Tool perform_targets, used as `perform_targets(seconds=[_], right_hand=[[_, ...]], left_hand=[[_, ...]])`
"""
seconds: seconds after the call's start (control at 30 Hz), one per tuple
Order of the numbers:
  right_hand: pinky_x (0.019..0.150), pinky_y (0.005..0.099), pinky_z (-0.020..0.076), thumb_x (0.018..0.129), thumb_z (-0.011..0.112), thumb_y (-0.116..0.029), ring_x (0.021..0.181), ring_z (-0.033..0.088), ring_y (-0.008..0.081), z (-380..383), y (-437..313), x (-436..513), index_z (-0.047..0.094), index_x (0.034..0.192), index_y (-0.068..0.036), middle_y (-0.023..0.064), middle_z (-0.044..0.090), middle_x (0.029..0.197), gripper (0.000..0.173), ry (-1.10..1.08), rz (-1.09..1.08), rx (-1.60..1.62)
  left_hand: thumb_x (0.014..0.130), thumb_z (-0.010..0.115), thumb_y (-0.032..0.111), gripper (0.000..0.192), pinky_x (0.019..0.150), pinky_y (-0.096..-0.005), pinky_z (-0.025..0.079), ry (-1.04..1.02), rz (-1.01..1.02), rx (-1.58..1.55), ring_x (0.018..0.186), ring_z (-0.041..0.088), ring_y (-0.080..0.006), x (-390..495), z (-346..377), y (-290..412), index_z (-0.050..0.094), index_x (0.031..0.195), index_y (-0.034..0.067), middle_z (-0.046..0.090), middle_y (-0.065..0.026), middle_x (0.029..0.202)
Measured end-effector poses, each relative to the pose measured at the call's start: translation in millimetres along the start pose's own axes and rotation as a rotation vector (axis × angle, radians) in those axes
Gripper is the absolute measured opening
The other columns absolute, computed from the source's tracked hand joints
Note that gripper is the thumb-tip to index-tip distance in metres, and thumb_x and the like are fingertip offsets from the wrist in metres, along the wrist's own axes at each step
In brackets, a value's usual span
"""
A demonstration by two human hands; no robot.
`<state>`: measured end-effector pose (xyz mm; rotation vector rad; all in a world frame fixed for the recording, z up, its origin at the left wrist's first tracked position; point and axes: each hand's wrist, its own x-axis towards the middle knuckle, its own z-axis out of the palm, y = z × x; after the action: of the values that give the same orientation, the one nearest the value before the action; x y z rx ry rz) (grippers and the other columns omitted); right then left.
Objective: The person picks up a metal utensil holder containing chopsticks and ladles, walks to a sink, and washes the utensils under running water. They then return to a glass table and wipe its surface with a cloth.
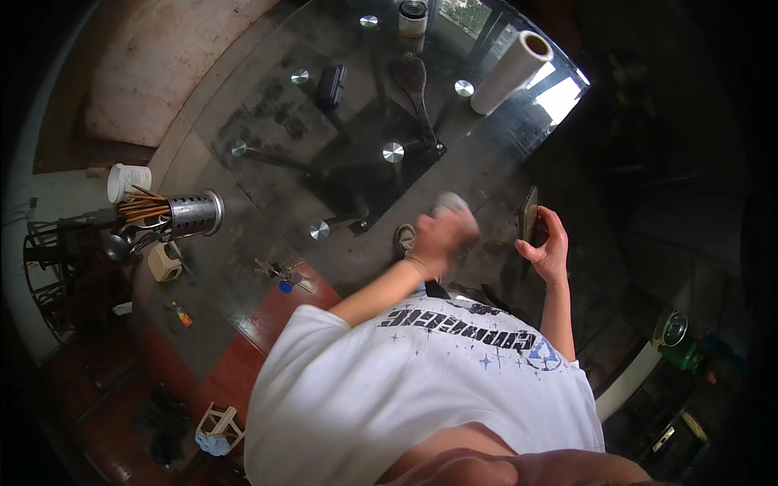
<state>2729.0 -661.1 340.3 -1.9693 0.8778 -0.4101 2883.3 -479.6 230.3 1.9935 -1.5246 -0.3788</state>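
Note:
My left hand (pixel 442 242), blurred, is closed around a crumpled whitish wad (pixel 451 203), perhaps a cloth or tissue. To its right, my right hand (pixel 547 246) grips a thin flat device (pixel 530 214), which looks like a smartphone turned nearly edge-on. Both hands are raised in front of my chest, near the front edge of a glass table (pixel 267 200). Beyond them on the glass lie a dark wooden rice paddle (pixel 412 79) and a small dark case (pixel 332 86). A white roll (pixel 507 76) stands at the far right of the table.
A perforated steel utensil holder (pixel 194 214) with chopsticks and spoons is on the left, by a white tub (pixel 129 182). Keys with a blue tag (pixel 285 285) lie nearer me. A lidded jar (pixel 413 19) stands at the back. Plastic stools (pixel 220 428) are lower left.

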Motion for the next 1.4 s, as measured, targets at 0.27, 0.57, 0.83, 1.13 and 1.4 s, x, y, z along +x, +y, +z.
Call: perform_targets(seconds=[0.27, 0.57, 0.83, 1.13, 1.4], right_hand=[[0.08, 0.0328, 0.0489, 0.054, 0.084, -0.035, 0.092, 0.058, 0.0243, 57, -48, 54, 0.054, 0.112, 0.006, 0.0129, 0.053, 0.106, 0.078, -0.209, -0.1, -0.108], [0.084, 0.0403, 0.048, 0.047, 0.086, -0.036, 0.102, 0.054, 0.0305, 223, -105, 71, 0.055, 0.104, -0.002, 0.0142, 0.053, 0.103, 0.073, -0.666, -0.557, -0.551], [0.085, 0.0413, 0.0462, 0.055, 0.083, -0.041, 0.104, 0.049, 0.0307, 275, -123, 77, 0.054, 0.111, -0.004, 0.0141, 0.048, 0.108, 0.073, -0.826, -0.78, -0.488], [0.092, 0.048, 0.0448, 0.064, 0.081, -0.031, 0.122, 0.039, 0.0412, 325, -145, 242, 0.055, 0.109, -0.007, 0.0237, 0.036, 0.134, 0.058, -0.2, -0.618, -0.48], [0.092, 0.0433, 0.0438, 0.064, 0.07, -0.003, 0.108, 0.049, 0.0411, 245, -85, 193, 0.055, 0.09, -0.005, 0.023, 0.05, 0.119, 0.03, -0.477, -0.776, 0.009]], left_hand=[[0.063, 0.063, 0.006, 0.028, 0.085, -0.0419, 0.046, 0.385, -0.034, -0.175, 0.097, 0.056, -0.0313, -35, -59, -40, 0.067, 0.09, 0.012, 0.062, -0.0077, 0.1], [0.064, 0.058, 0.005, 0.03, 0.085, -0.03, 0.046, 0.108, -0.499, -0.92, 0.093, 0.06, -0.023, -155, -137, -43, 0.067, 0.092, 0.0, 0.064, -0.0131, 0.096], [0.072, 0.051, 0.008, 0.044, 0.094, -0.0378, 0.046, 1.215, -0.68, -1.109, 0.106, 0.057, -0.0262, -170, -247, -53, 0.054, 0.115, -0.002, 0.056, -0.0163, 0.118], [0.08, 0.069, 0.013, 0.044, 0.098, -0.0416, 0.037, 0.998, -0.672, 0.208, 0.113, 0.047, -0.0327, -73, -250, -193, 0.05, 0.119, 0.003, 0.048, -0.0166, 0.122], [0.081, 0.064, 0.026, 0.044, 0.091, -0.0455, 0.041, 0.916, -1.094, 0.742, 0.11, 0.051, -0.0342, 44, -266, -376, 0.053, 0.123, 0.014, 0.054, -0.0155, 0.116]])
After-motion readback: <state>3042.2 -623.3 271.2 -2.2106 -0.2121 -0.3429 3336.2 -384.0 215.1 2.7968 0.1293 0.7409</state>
